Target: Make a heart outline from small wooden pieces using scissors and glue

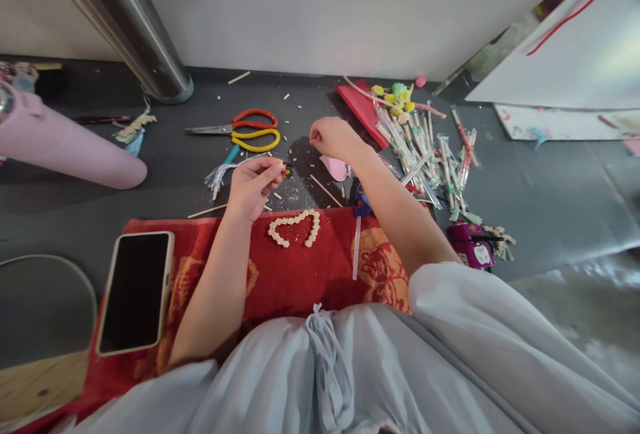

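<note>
My left hand (254, 187) is pinched shut at the fingertips. A small pale bit and a dark, orange-flecked piece (287, 171) show there; what exactly it grips is too small to make out. Higher and to the right, my right hand (333, 137) has its fingers curled together above the dark surface, their contents hidden. Below the hands, a cream beaded-looking strip (295, 226), bent like an open heart, lies on the red towel (290, 274). Scissors (255, 131) with one red and one yellow handle lie beyond my left hand. A pink rounded piece (335, 167) is beneath my right hand.
Wrapped sticks (413, 144) are heaped right, beside a red packet (361, 111). A blue tool (362, 202) with a clear stick is partly behind my right forearm. A phone (135, 293), pink bottle (80, 134) and metal post (135, 27) stand left; a purple box (470, 244) right.
</note>
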`<move>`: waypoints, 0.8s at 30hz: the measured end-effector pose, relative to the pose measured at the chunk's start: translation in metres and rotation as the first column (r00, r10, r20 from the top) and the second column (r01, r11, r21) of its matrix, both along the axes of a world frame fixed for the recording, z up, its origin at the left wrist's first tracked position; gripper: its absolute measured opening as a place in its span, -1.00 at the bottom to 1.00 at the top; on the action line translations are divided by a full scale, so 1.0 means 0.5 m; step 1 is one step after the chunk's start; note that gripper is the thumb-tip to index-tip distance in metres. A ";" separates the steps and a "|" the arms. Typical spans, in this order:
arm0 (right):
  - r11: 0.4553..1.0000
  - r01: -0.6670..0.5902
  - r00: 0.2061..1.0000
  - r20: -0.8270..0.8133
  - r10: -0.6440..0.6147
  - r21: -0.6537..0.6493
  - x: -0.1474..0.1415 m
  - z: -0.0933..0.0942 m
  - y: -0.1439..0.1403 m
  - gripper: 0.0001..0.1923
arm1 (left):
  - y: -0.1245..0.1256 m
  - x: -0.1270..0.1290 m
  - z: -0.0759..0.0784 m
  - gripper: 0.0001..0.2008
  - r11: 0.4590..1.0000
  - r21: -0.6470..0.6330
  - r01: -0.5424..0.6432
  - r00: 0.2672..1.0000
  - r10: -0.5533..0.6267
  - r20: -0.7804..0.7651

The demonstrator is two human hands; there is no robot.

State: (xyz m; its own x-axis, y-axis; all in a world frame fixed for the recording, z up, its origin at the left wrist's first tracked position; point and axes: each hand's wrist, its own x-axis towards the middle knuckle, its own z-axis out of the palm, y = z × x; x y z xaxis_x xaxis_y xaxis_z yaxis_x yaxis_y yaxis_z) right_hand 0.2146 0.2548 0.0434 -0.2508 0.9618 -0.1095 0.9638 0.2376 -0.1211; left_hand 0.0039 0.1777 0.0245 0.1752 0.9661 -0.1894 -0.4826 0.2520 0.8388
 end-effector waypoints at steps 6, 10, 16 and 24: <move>0.987 0.129 0.990 -0.065 -0.123 0.094 -0.002 -0.033 0.099 -0.69 | -0.001 0.000 0.001 -0.66 1.000 -0.021 -0.006 1.000 0.006 0.011; 0.987 0.118 0.990 -0.084 -0.110 0.109 -0.012 -0.054 0.152 -0.69 | -0.003 0.000 0.004 -0.66 1.000 -0.027 -0.004 1.000 0.004 0.007; 0.990 0.107 0.994 -0.041 -0.103 0.090 -0.024 -0.073 0.194 -0.71 | -0.006 -0.001 0.001 -0.68 0.999 -0.033 0.030 1.000 -0.030 0.001; 0.996 0.004 0.810 -0.584 0.048 0.087 -0.021 -0.021 0.106 -0.86 | -0.005 0.002 -0.003 -0.64 0.999 -0.036 0.003 1.000 -0.003 0.007</move>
State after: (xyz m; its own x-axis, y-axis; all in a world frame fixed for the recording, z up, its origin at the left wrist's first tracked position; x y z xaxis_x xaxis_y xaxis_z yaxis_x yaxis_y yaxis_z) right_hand 0.2042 0.3076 0.0329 -0.2638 0.9541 0.1417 0.7106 0.2916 -0.6404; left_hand 0.0049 0.1754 0.0231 0.1798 0.9581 -0.2228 -0.4874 0.2835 0.8259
